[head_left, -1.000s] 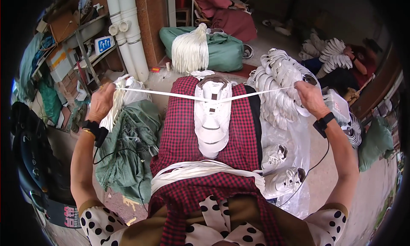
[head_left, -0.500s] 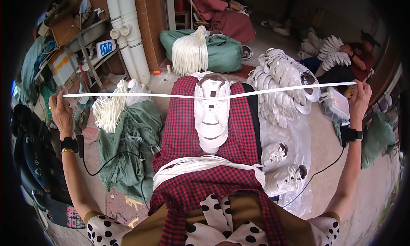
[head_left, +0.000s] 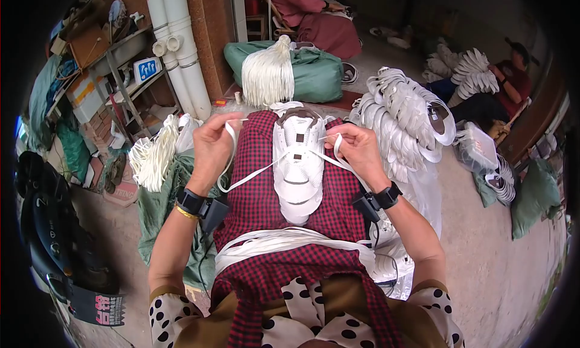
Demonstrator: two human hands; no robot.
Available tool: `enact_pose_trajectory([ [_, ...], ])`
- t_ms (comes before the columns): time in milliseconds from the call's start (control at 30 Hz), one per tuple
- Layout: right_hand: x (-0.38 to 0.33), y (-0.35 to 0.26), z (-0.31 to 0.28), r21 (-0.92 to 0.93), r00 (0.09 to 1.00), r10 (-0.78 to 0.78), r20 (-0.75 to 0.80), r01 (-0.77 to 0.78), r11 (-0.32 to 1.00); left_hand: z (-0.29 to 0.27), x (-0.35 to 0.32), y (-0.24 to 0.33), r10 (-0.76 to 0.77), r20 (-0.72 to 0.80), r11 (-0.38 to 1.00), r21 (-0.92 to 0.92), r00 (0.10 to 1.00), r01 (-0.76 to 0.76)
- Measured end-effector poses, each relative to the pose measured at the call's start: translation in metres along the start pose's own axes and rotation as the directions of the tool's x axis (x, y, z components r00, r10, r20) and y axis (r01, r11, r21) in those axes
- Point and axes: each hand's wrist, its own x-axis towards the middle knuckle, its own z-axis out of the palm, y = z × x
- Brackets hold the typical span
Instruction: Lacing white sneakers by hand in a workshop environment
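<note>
A white shoe upper [head_left: 297, 161] lies on my lap, over a red checked cloth [head_left: 260, 203]. A flat white lace [head_left: 257, 174] is threaded across it. My left hand [head_left: 212, 144] pinches one end of the lace just left of the upper. My right hand [head_left: 356, 150] pinches the other end just right of it. Both hands are close in beside the upper, with the lace sagging in loops below them. A bundle of white laces [head_left: 284, 242] lies across my thighs.
A stack of white shoe uppers [head_left: 405, 121] rises to my right. Bundles of laces lie at the left [head_left: 154, 157] and on a green sack [head_left: 269, 76] ahead. White pipes [head_left: 175, 40] and a cluttered shelf stand at the back left. Other people sit behind.
Both hands have come in from a wide, arms-apart stretch to the sides of the upper. The lace, taut and straight before, now hangs slack in loops.
</note>
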Motion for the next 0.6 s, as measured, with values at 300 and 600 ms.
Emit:
enact_pose_trajectory([
  [300,0.018,0.017,0.009,-0.097,0.992,-0.116,0.045,0.12,0.988,0.055,-0.011,-0.033,-0.176,0.182,0.974,-0.111,0.967,0.199],
  [600,0.01,-0.015,0.026,-0.493,0.904,-0.384,0.189,0.426,0.759,0.054,-0.02,-0.021,-0.243,0.129,0.962,-0.095,0.961,0.256],
])
